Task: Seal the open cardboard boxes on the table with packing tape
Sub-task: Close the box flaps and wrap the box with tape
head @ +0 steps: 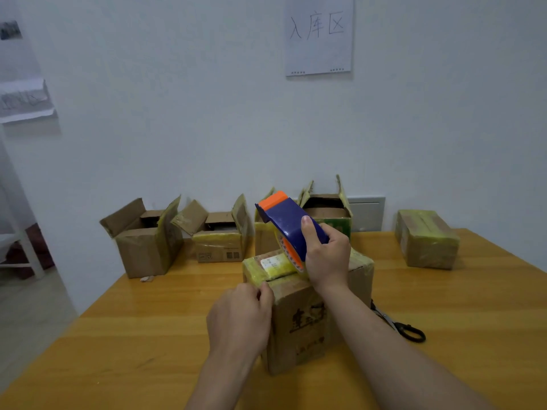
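Note:
A closed cardboard box (pixel 299 321) with yellowish tape on its top stands in the middle of the wooden table (pixel 133 329). My right hand (pixel 327 255) grips a blue and orange tape dispenser (pixel 285 223), tilted above the box's top. My left hand (pixel 241 318) presses against the box's near left upper edge, with its fingers curled at the tape end there. Along the back of the table stand open boxes: one at the far left (pixel 145 241), one beside it (pixel 219 235), and one behind the dispenser (pixel 328 214).
A taped, closed box (pixel 426 239) sits at the back right. Black-handled scissors (pixel 399 327) lie on the table right of the middle box, behind my right forearm. A white wall with a paper sign (pixel 319 34) rises behind the table. The floor drops off at the left.

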`<action>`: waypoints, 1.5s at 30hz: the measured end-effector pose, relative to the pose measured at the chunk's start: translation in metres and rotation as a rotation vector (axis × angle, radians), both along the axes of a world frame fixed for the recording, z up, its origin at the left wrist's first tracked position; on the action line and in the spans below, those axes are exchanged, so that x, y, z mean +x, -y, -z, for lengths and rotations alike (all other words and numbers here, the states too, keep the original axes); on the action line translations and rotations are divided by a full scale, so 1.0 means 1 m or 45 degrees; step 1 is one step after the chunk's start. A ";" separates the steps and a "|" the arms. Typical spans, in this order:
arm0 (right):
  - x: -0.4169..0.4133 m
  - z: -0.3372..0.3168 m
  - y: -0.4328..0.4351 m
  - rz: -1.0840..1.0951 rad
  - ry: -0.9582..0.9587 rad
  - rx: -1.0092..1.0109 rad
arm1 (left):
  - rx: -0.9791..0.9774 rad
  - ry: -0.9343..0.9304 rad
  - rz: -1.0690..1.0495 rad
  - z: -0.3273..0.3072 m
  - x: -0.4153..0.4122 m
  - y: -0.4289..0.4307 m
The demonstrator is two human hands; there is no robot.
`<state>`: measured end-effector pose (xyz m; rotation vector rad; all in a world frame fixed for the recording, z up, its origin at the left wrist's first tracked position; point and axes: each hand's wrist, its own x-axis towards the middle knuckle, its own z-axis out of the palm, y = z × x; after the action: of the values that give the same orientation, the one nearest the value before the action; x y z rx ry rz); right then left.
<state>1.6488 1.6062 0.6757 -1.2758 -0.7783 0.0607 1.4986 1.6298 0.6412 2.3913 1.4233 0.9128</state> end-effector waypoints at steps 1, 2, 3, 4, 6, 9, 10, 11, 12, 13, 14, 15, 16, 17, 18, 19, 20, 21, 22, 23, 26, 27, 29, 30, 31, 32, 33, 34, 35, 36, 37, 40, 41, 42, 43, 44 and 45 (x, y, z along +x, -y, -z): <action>-0.001 -0.002 0.002 -0.022 -0.017 0.001 | -0.007 -0.026 0.001 -0.003 -0.002 -0.002; -0.001 -0.006 0.004 -0.037 -0.034 0.001 | -0.016 -0.063 -0.010 -0.007 -0.004 -0.005; -0.002 -0.009 0.005 -0.052 -0.056 0.005 | -0.028 -0.105 -0.030 -0.010 -0.007 -0.011; -0.002 -0.014 0.007 -0.073 -0.085 0.014 | -0.039 -0.136 -0.060 -0.014 -0.010 -0.021; -0.002 -0.024 0.012 -0.115 -0.132 0.041 | -0.013 -0.153 -0.154 -0.019 -0.017 -0.046; 0.000 -0.036 0.022 -0.128 -0.116 0.098 | 0.212 -0.021 -0.213 -0.024 -0.023 -0.069; 0.000 -0.038 0.025 -0.126 -0.107 0.113 | 0.301 0.025 -0.163 -0.027 -0.020 -0.066; 0.001 -0.040 0.027 -0.120 -0.106 0.125 | 0.365 0.042 -0.091 -0.029 -0.015 -0.059; 0.001 -0.042 0.029 -0.111 -0.115 0.138 | 0.394 0.037 -0.003 -0.031 -0.007 -0.048; 0.003 -0.042 0.031 -0.094 -0.123 0.150 | 0.380 -0.002 0.090 -0.030 0.001 -0.035; 0.004 -0.041 0.032 -0.079 -0.132 0.157 | 0.302 -0.089 0.167 -0.027 0.010 -0.021; 0.006 -0.039 0.034 -0.068 -0.137 0.161 | 0.182 -0.209 0.223 -0.023 0.019 -0.008; 0.008 -0.037 0.036 -0.062 -0.146 0.164 | 0.075 -0.325 0.264 -0.020 0.025 0.002; 0.011 -0.035 0.039 -0.062 -0.153 0.169 | 0.011 -0.416 0.284 -0.018 0.030 0.009; 0.013 -0.033 0.042 -0.057 -0.156 0.170 | -0.010 -0.470 0.281 -0.017 0.034 0.013; 0.016 -0.031 0.045 -0.047 -0.150 0.168 | -0.010 -0.503 0.263 -0.017 0.036 0.013; 0.018 -0.029 0.048 -0.035 -0.144 0.163 | -0.001 -0.526 0.237 -0.017 0.039 0.013; 0.021 -0.028 0.049 -0.024 -0.141 0.159 | 0.012 -0.550 0.212 -0.018 0.042 0.014; 0.022 -0.026 0.051 -0.017 -0.147 0.158 | 0.018 -0.577 0.188 -0.019 0.046 0.016; 0.023 -0.025 0.053 -0.016 -0.153 0.159 | 0.012 -0.605 0.163 -0.019 0.050 0.020; 0.023 -0.023 0.055 -0.044 -0.176 0.172 | -0.010 -0.663 0.134 -0.019 0.061 0.027; 0.023 -0.022 0.056 -0.057 -0.172 0.174 | 0.006 -0.655 0.150 -0.018 0.063 0.026; 0.024 -0.021 0.057 -0.076 -0.148 0.175 | 0.078 -0.619 0.217 -0.014 0.061 0.023; 0.024 -0.021 0.058 -0.081 -0.136 0.175 | 0.116 -0.598 0.265 -0.013 0.057 0.022; 0.026 -0.021 0.060 -0.081 -0.133 0.173 | 0.153 -0.573 0.321 -0.012 0.052 0.020; 0.027 -0.021 0.061 -0.083 -0.144 0.177 | 0.185 -0.545 0.386 -0.011 0.047 0.020; 0.028 -0.020 0.062 -0.085 -0.158 0.182 | 0.203 -0.512 0.456 -0.010 0.043 0.020; 0.029 -0.020 0.063 -0.086 -0.167 0.188 | 0.196 -0.488 0.526 -0.012 0.039 0.021; 0.029 -0.018 0.063 -0.082 -0.171 0.188 | 0.177 -0.476 0.589 -0.013 0.036 0.022; 0.030 -0.017 0.063 -0.077 -0.172 0.183 | 0.151 -0.479 0.639 -0.015 0.033 0.024; 0.029 -0.015 0.063 -0.071 -0.173 0.176 | 0.124 -0.487 0.681 -0.017 0.032 0.025; 0.029 -0.009 0.061 -0.059 -0.172 0.165 | 0.027 -0.487 0.806 -0.026 0.029 0.021; 0.028 -0.008 0.061 -0.060 -0.179 0.166 | -0.004 -0.486 0.847 -0.028 0.028 0.017; 0.028 -0.008 0.061 -0.062 -0.195 0.170 | -0.036 -0.490 0.886 -0.031 0.027 0.013; 0.029 -0.008 0.061 -0.062 -0.217 0.173 | -0.069 -0.491 0.925 -0.034 0.026 0.009; 0.029 -0.008 0.061 -0.057 -0.242 0.177 | -0.102 -0.483 0.964 -0.036 0.025 0.007; 0.030 -0.009 0.061 -0.048 -0.264 0.181 | -0.129 -0.469 1.001 -0.037 0.025 0.005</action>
<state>1.6783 1.5448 0.6847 -1.1007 -0.6174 0.1630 1.5233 1.6249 0.6780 2.7582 0.4634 0.2043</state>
